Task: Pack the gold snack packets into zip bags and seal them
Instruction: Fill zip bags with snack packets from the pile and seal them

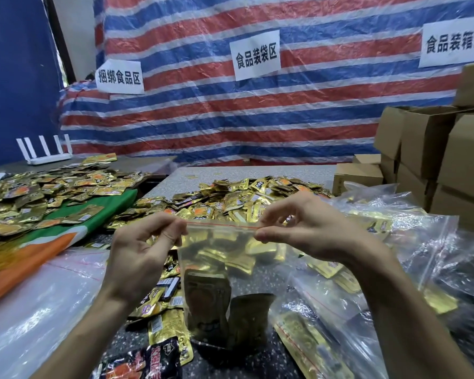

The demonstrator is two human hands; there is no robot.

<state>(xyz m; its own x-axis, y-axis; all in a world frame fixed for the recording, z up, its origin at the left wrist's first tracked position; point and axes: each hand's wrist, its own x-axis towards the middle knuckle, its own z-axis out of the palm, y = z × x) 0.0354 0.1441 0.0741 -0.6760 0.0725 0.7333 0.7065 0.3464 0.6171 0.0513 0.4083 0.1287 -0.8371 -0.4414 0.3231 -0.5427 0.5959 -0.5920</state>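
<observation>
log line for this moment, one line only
step: seal zip bag | left hand: pinches top left corner | right hand: pinches top right corner | contents: gold packets | seal: cannot tell

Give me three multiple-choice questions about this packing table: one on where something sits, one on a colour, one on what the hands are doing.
1. Where is the white router?
A. At the far left, behind the loose gold packets
B. On the cardboard boxes
C. Inside a bag

2. What colour is the zip strip on the held zip bag?
A. Blue
B. Red
C. Green

3. How is that bag held?
A. The left hand and right hand each pinch its top edge
B. By one hand only
C. It lies untouched

Answers:
1 A: the router stands at the far left edge.
2 B: a red line runs along the bag's top.
3 A: fingers of both hands close on the strip's ends.
</observation>
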